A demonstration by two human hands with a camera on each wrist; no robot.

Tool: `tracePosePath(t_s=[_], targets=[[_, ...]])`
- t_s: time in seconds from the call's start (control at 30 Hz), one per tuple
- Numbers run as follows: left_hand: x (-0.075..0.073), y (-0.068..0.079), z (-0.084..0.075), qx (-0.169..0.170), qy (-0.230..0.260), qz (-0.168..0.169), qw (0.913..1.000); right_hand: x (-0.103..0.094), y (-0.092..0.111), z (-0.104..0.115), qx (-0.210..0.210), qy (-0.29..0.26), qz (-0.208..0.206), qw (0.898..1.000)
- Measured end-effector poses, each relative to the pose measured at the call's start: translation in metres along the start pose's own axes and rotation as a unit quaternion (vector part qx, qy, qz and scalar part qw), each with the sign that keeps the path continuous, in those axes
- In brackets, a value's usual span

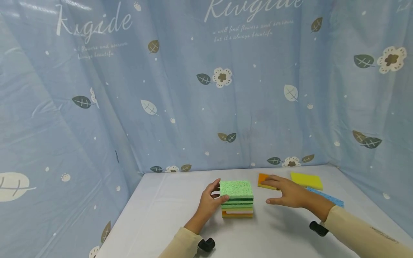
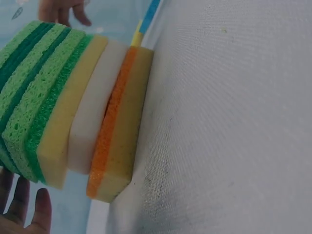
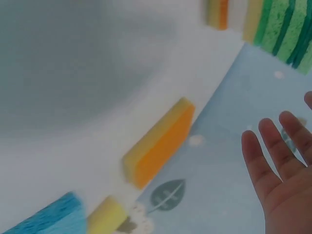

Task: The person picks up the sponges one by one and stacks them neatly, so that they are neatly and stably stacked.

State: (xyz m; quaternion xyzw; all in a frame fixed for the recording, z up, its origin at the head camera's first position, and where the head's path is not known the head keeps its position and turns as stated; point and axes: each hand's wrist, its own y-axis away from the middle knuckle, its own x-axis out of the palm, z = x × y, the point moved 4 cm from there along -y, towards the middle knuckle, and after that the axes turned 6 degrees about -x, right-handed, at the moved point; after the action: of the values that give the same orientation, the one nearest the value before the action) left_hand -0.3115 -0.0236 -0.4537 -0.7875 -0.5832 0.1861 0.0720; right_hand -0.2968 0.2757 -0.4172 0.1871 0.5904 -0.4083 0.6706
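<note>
A stack of sponges (image 1: 237, 199) stands on the table, light green on top. In the left wrist view its layers run from green sponges (image 2: 29, 97) through a yellow and a white one (image 2: 95, 112) to an orange-and-yellow sponge (image 2: 119, 126) at the bottom. My left hand (image 1: 211, 200) is at the stack's left side, thumb by the upper front edge, fingers spread loosely near the side. To the right of the stack, my right hand (image 1: 290, 192) hovers with fingers apart and nothing in them. It partly hides an orange sponge (image 1: 264, 181) lying behind it.
At the right back of the white table (image 1: 167, 200) lie a yellow sponge (image 1: 306, 180) and a blue sponge (image 1: 326, 197), the latter partly behind my right wrist. A blue printed curtain (image 1: 180, 107) hangs along the back and both sides.
</note>
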Motion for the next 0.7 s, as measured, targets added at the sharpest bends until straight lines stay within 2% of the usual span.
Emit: tracePosePath(t_s=[0.27,0.5,0.7], targets=[[0.000,-0.001,0.004,-0.007,0.032,0.003,0.9995,0.001,0.036,-0.026,0.021,0.002,-0.002,1.000],[0.000,-0.002,0.005,-0.010,0.035,0.000,0.9993,-0.004,0.066,-0.044,0.051,0.020,-0.024,0.998],[-0.001,-0.002,0.005,-0.009,0.031,-0.002,0.9995,-0.003,0.085,-0.058,0.081,0.017,-0.024,0.996]])
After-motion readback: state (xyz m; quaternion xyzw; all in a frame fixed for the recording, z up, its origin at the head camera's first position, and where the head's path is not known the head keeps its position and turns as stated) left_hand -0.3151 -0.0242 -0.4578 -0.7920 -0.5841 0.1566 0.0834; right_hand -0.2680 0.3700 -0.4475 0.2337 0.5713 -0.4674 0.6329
